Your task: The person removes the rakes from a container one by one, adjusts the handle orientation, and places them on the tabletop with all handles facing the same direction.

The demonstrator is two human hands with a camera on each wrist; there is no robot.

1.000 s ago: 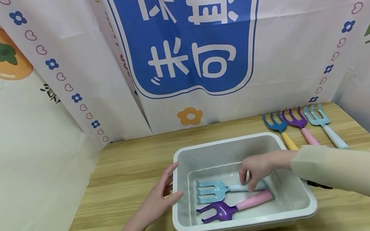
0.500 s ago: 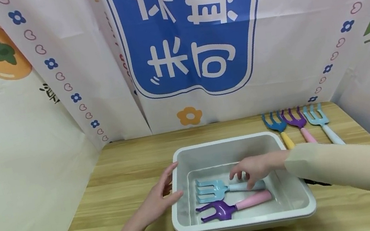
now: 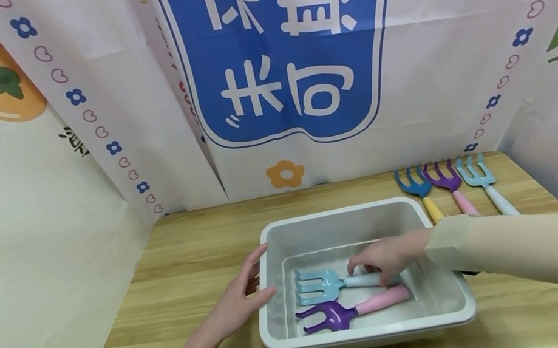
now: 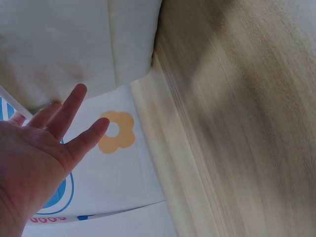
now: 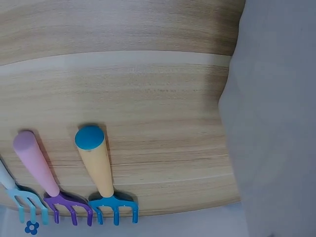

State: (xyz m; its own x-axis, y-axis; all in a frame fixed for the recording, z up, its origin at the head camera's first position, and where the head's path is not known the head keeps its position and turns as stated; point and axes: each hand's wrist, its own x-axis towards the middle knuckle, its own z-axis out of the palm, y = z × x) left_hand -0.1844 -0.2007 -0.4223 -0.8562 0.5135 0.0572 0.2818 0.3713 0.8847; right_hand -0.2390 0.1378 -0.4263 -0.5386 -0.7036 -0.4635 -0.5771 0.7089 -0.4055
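Note:
In the head view, my right hand [image 3: 388, 255] reaches down into a light grey plastic bin [image 3: 374, 331], over the pale handle of a light blue hand rake [image 3: 320, 286]. The thumb overlaps that handle and the other fingers curve down behind it; I cannot tell whether they grip it. A purple hand rake [image 3: 336, 316] with a pink handle lies in front of the blue one, on the bin floor. My left hand [image 3: 241, 297] rests at the bin's left rim, thumb and fingers spread. Its extended fingers show against the bin's outer wall [image 4: 64, 44] in the left wrist view.
Three more hand rakes lie side by side at the back right: a blue one with a yellow handle [image 3: 431, 210], a purple-and-pink one [image 3: 463, 201] and a light blue one [image 3: 499, 200]. A printed cloth [image 3: 165, 156] hangs behind the wooden table [image 3: 167, 297].
My right hand has shifted slightly left, then lowered onto the light blue rake's handle inside the bin. My left hand and both rakes in the bin stay where they were.

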